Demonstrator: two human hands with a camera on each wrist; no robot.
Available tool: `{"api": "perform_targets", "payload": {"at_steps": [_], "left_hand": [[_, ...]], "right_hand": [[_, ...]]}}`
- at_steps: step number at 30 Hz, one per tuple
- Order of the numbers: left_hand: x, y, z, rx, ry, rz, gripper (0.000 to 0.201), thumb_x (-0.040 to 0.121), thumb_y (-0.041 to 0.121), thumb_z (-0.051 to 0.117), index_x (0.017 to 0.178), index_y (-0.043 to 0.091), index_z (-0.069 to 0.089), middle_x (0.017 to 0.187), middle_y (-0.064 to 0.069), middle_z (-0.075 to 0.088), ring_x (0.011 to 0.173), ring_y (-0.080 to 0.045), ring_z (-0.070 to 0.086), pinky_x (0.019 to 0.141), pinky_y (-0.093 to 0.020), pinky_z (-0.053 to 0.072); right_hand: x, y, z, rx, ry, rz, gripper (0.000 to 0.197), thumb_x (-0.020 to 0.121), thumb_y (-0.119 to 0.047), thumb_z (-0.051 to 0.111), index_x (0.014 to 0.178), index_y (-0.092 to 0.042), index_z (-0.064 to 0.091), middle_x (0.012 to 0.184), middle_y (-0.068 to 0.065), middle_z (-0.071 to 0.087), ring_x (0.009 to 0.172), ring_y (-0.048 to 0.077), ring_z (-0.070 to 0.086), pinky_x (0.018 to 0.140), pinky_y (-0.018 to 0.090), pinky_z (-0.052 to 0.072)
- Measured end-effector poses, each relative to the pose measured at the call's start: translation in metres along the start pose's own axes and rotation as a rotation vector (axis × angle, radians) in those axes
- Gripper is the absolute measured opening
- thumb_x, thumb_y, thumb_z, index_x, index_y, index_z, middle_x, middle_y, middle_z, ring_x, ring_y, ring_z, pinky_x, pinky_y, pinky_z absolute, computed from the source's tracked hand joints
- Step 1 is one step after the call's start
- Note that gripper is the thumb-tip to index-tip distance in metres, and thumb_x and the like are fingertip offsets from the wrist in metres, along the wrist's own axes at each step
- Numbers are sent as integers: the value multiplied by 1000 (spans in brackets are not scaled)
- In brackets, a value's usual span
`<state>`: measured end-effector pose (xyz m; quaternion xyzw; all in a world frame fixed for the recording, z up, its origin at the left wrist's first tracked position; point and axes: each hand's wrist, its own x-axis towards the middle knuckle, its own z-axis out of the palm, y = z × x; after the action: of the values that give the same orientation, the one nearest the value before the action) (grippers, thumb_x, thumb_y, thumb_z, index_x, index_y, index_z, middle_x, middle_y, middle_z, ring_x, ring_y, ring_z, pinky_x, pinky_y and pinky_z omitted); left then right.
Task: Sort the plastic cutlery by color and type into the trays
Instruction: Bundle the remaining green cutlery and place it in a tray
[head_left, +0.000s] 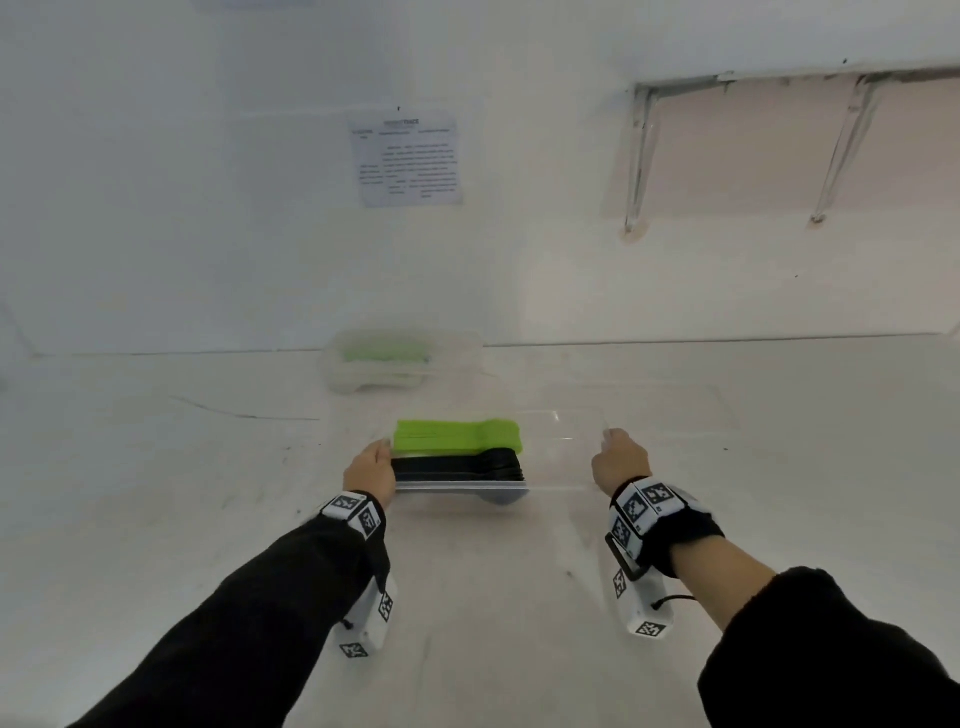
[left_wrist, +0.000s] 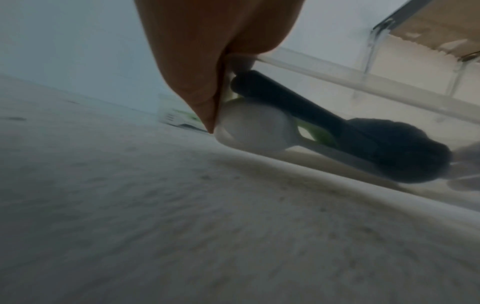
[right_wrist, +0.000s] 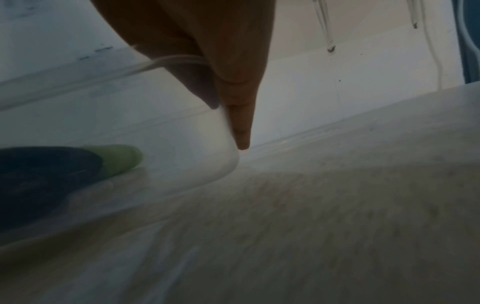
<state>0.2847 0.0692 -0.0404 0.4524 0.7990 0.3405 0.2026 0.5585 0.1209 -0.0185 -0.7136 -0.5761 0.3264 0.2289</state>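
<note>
At the centre of the head view, the clear tray (head_left: 561, 467) of sorted cutlery (head_left: 457, 452) was grasped at its ends by the left hand (head_left: 370, 474) and right hand (head_left: 621, 460). It was best kept level and moved slowly over the worktop (head_left: 493, 597), lest the stacks slide.

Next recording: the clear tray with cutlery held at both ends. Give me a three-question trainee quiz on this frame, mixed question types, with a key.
1. True or false: the left hand and right hand each have a grip on one end of the clear tray.
2. Which cutlery stack lies farthest from the person? A green B black C white
3. Fill in: the cutlery sits toward the person's ____ end of the tray.

Key: 1 true; 2 A; 3 left
</note>
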Motion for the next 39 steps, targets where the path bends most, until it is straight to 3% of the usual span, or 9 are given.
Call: {"api": "perform_targets", "payload": {"at_steps": [6,16,19,21,22,25,29,33,39], "left_hand": [[-10,-37,-26,39,-21,-54,40,103,19,28,130,1,51,136,-19,50,125,-33,46,101,-32,32],[-1,-28,-34,146,-136,-124,41,103,16,26,125,-9,50,133,-26,49,122,-37,47,99,-35,34],[-4,4,-36,132,-31,-163,43,101,19,29,134,-7,41,141,-25,41,129,-37,40,103,-34,30],[-6,37,-31,126,11,-89,44,101,18,29,137,-5,37,144,-23,38,132,-35,38,104,-33,30],[-6,56,-25,125,1,-42,43,101,17,29,137,-5,38,144,-23,39,132,-35,38,103,-32,30],[-7,118,6,138,-74,86,42,101,17,28,137,-3,39,147,-20,37,134,-32,36,104,-28,28],[-18,191,71,141,-245,184,47,101,20,33,145,5,30,154,-10,27,141,-26,27,110,-25,21],[-24,242,134,135,-367,134,49,99,22,36,145,7,31,152,-10,30,139,-26,30,110,-27,24],[-4,264,170,316,-344,0,40,98,17,38,134,-1,43,142,-17,42,130,-31,43,101,-30,36]], "right_hand": [[-31,-12,32,10,-45,-2,39,94,-1,38,132,3,38,134,23,46,122,35,48,93,33,42],[-27,-15,28,-146,-136,33,42,98,-9,37,137,4,30,138,23,42,127,34,44,95,31,40],[-16,-11,18,-120,-175,-1,39,99,-22,36,129,3,41,135,21,47,111,30,49,83,28,36],[-5,-8,4,-86,-147,-22,28,99,-24,35,112,-3,46,132,22,50,97,26,47,78,27,34],[2,-5,-6,-74,-124,-25,27,99,-24,35,113,-4,47,132,22,50,100,27,49,81,28,36],[21,5,-43,-72,-59,-20,40,99,-20,35,134,-1,42,137,19,47,123,31,47,95,29,39],[51,28,-96,-107,-24,18,42,99,-15,35,140,-4,36,144,16,41,130,29,42,100,28,36],[83,52,-134,-188,-18,38,40,99,-10,34,138,-4,40,141,16,44,129,30,43,102,30,36],[128,77,-156,-291,-71,59,41,100,-7,32,140,-6,38,147,8,39,133,23,40,102,24,35]]}}
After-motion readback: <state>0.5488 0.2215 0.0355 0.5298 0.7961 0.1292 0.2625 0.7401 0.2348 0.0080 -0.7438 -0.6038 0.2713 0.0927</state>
